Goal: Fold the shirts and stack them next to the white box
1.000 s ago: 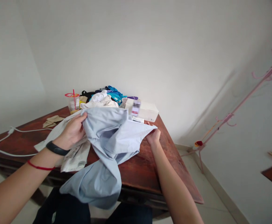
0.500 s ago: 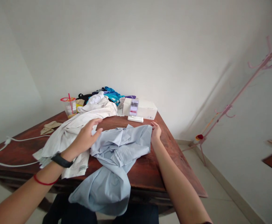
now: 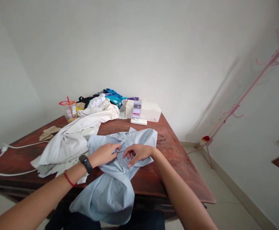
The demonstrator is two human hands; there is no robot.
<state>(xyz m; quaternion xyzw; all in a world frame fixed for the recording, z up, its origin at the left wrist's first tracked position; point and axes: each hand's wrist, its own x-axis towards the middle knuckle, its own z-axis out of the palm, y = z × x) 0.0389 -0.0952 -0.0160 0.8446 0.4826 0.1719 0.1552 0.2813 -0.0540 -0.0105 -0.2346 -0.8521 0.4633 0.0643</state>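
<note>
A light blue shirt [image 3: 139, 137] lies crumpled on the dark wooden table [image 3: 173, 153], its lower part hanging over the near edge. My left hand [image 3: 104, 154] rests on the middle of the shirt with its fingers pinched on a fold of the fabric. My right hand [image 3: 137, 152] lies right beside it on the same cloth, fingers curled and pressing down. The two hands almost touch. A black band and a red string sit on my left wrist.
A pale grey-white garment [image 3: 70, 140] lies left of the shirt. Behind it are a heap of clothes [image 3: 110, 97], a drink cup with a red lid [image 3: 69, 110], a white box [image 3: 145, 110] and a white cable [image 3: 15, 147]. A pink coat stand [image 3: 245, 99] leans at the right wall.
The shirt was lowered from the air onto the table. Both hands then moved inward from its corners to meet at its middle.
</note>
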